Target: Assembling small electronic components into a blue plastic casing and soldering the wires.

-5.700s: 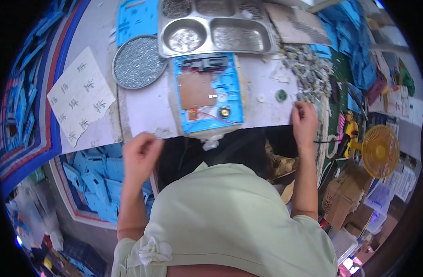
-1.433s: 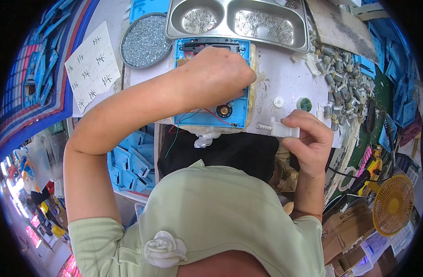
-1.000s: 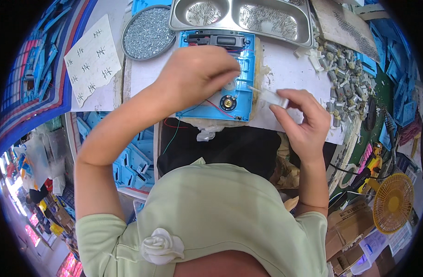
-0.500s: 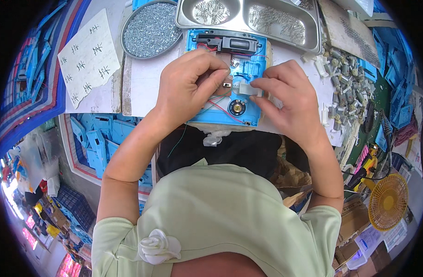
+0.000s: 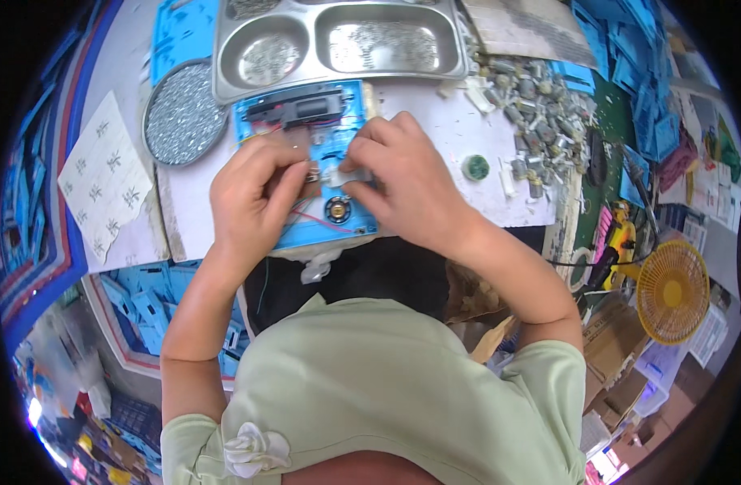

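Observation:
A blue plastic housing [image 5: 306, 233] lies on the work surface in front of me. A black module [image 5: 310, 107] sits across its far end, and a round speaker [image 5: 337, 210] is fitted near its close end. Pink and green wires run over the left part. My right hand [image 5: 407, 182] pinches a small whitish translucent plastic piece [image 5: 335, 175] at the middle of the housing. My left hand [image 5: 257, 194] is closed, thumb against finger, at the housing's left side; what lies between those fingertips is hidden and blurred.
Behind the housing stands a metal compartment tray [image 5: 312, 48] with small metal parts. A round dish of screws [image 5: 184, 113] is at left, beside a marked paper sheet [image 5: 103, 182]. Small motors [image 5: 540, 121] are heaped at right, near a green round item [image 5: 475, 167] and a yellow fan [image 5: 671, 291].
The whole view has shifted, so the bench things sit further left and lower. Both hands stay at the housing, the right still pinching the whitish piece. The green round item now shows.

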Demonstrator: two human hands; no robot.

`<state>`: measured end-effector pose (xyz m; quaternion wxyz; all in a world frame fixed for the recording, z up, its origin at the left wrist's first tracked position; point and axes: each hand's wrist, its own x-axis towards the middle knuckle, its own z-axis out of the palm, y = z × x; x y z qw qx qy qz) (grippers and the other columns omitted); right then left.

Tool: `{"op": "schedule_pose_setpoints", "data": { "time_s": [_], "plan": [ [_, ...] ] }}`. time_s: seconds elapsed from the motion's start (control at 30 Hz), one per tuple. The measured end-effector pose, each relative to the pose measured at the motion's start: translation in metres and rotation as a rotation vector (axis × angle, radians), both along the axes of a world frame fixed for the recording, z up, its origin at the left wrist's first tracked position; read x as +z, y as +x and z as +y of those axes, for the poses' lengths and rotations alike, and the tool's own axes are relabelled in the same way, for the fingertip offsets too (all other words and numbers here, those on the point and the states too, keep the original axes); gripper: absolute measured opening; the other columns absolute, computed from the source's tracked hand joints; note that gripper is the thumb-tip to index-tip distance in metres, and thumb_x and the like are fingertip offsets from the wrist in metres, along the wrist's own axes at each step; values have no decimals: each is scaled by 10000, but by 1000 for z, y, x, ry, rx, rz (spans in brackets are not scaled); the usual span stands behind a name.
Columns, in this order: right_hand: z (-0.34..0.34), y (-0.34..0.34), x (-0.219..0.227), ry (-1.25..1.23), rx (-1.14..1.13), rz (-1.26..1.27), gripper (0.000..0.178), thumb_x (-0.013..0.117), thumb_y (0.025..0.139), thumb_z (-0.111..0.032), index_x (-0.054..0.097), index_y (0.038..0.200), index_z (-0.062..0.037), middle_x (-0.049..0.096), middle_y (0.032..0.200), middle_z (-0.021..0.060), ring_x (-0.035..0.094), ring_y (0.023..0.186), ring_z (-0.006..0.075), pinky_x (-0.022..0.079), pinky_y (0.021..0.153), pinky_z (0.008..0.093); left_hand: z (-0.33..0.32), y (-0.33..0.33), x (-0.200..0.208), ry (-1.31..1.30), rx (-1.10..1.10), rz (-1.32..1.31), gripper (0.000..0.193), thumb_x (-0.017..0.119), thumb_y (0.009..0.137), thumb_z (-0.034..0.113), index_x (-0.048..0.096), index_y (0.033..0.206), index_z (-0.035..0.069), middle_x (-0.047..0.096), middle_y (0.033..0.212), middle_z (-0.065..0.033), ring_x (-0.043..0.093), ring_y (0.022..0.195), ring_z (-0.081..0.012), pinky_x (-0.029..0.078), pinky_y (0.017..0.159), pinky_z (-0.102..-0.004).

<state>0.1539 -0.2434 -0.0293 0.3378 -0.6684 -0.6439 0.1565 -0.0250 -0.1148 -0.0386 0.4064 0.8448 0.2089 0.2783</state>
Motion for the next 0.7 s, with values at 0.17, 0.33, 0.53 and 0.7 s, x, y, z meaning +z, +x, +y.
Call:
{"op": "schedule_pose_setpoints", "data": {
  "time_s": [0.17,0.33,0.53,0.7],
  "plan": [
    [-9,30,11,26,-147,159,274,785,725,-120,677,970,-65,625,924,85,569,874,294,471,791,397,4,-1,5,25,-39,-19,133,699,847,-21,672,976,-7,659,907,-80,567,662,-134,446,590,-246],
    [-41,138,9,-274,-521,-752,201,753,795,-227,766,949,-99,677,894,91,596,911,292,456,820,428,0,5,33,-56,-98,-63,212,701,841,-28,661,1049,-15,611,793,-49,515,631,-104,397,554,-239],
    [-38,132,24,-266,-469,-662,233,747,803,-240,737,988,-98,659,792,68,608,845,270,424,863,434,7,72,66,67,-307,54,152,703,868,34,671,1011,-5,613,775,-67,538,604,-109,423,546,-255],
    [-50,83,52,53,-252,-406,279,738,820,-160,653,1074,-81,613,689,86,604,679,306,460,792,408,5,142,63,-271,-486,229,133,690,935,116,644,977,-2,612,726,-37,540,598,-72,419,516,-233]
  ]
}}
